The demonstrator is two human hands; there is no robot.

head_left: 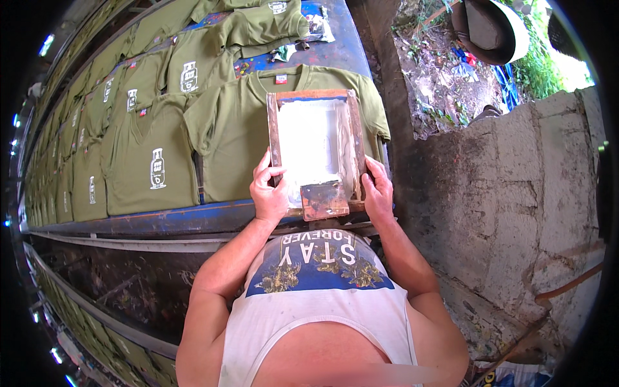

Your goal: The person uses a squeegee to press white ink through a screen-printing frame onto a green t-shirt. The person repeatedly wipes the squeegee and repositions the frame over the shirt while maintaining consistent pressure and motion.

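Note:
A wooden screen-printing frame (274, 129) with white ink on its mesh lies over an olive T-shirt (225, 155). My left hand (269, 192) grips its left rail near the close end, fingers curled over the wood. On the opposite rail my right hand (378, 191) is closed, with its thumb and fingers along the side. A stained, flat block that looks like a squeegee (325, 201) rests at the frame's near end, between my hands and touched by neither. The shirt's collar shows beyond the frame; its chest is hidden underneath.
More olive shirts, several with a white cylinder-shaped print (158, 169), cover the long blue table (129, 224) to the left. Small cloth scraps (284, 53) lie at the far side. A rough concrete wall (490, 193) stands on the right, with a round container (500, 32) outside beyond it.

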